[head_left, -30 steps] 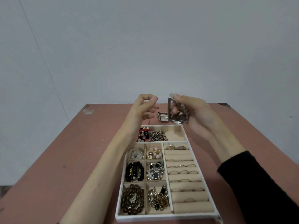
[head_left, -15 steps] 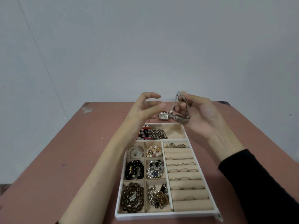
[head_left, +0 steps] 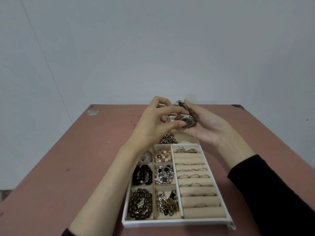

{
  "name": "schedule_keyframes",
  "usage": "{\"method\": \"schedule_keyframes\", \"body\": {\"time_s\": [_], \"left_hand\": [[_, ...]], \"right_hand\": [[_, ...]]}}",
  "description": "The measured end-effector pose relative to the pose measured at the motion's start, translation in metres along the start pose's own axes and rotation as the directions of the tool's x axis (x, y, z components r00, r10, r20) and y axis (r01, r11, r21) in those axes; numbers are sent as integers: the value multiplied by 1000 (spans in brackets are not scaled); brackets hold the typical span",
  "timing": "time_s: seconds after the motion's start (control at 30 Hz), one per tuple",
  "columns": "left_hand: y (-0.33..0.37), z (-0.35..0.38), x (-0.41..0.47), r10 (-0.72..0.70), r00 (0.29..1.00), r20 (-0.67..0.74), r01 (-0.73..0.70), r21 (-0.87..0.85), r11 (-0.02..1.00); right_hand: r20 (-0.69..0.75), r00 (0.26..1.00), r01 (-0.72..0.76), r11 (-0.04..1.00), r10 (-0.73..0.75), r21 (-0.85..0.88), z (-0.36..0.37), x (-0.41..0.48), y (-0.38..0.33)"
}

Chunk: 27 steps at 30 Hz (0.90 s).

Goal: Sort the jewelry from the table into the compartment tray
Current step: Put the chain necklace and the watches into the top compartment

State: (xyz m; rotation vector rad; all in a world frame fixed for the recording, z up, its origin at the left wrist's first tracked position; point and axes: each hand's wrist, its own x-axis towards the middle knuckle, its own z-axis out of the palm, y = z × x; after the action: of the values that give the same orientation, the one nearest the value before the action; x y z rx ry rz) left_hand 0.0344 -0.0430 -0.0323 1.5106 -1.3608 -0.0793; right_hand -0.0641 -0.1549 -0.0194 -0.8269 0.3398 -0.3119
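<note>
Holding what looks like a metal watch (head_left: 185, 119) above the tray's (head_left: 177, 222) far end, our right hand (head_left: 207, 127) cradles it while our left hand (head_left: 159, 124) pinches its band. We should fold the band compactly, then lower it into the far compartment.

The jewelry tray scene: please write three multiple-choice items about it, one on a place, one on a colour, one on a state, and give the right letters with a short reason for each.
1. Where in the tray is the column of ring rolls?
A. on its right side
B. on its left side
C. across its near edge

2. What colour is the table?
A. green
B. reddish brown
C. white

3. What are the hands doing with the metal watch?
A. both are flat on the table
B. only the left hand touches it
C. both hold it up, above the far end of the tray

Answers:
1 A, the ring rolls run down the right side.
2 B, the bare top is reddish brown.
3 C, the left hand and the right hand meet on the watch above the tray.
</note>
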Motion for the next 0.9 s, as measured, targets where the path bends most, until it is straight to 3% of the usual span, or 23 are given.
{"method": "schedule_keyframes", "body": {"time_s": [0.2, 0.3, 0.4, 0.53, 0.67, 0.83, 0.9], "left_hand": [[-5, 2, 0, -78, 996, -33, 75, -91, 993], [-4, -1, 1, -135, 987, -82, 121, -165, 979], [1, -2, -1, -198, 979, -44, 178, -280, 943], [1, -11, 0, -255, 961, 106, 276, -363, 890], [-3, -23, 2, -345, 896, 278, 442, -492, 750], [-2, -24, 3, -407, 868, 284, 491, -607, 624], [-3, -23, 3, -423, 870, 252, 487, -564, 666]], "right_hand": [[58, 991, 133, 967, -123, -217, -2, -5, -3], [172, 968, 235, 902, -183, -361, -4, -9, -6], [206, 950, 307, 828, -235, -469, -5, -10, -6], [215, 952, 301, 805, -220, -512, -6, -13, -10], [220, 959, 272, 789, -177, -551, -6, -17, -12], [149, 969, 247, 788, -197, -564, -7, -18, -16], [114, 972, 232, 769, -205, -596, -10, -18, -18]]}}
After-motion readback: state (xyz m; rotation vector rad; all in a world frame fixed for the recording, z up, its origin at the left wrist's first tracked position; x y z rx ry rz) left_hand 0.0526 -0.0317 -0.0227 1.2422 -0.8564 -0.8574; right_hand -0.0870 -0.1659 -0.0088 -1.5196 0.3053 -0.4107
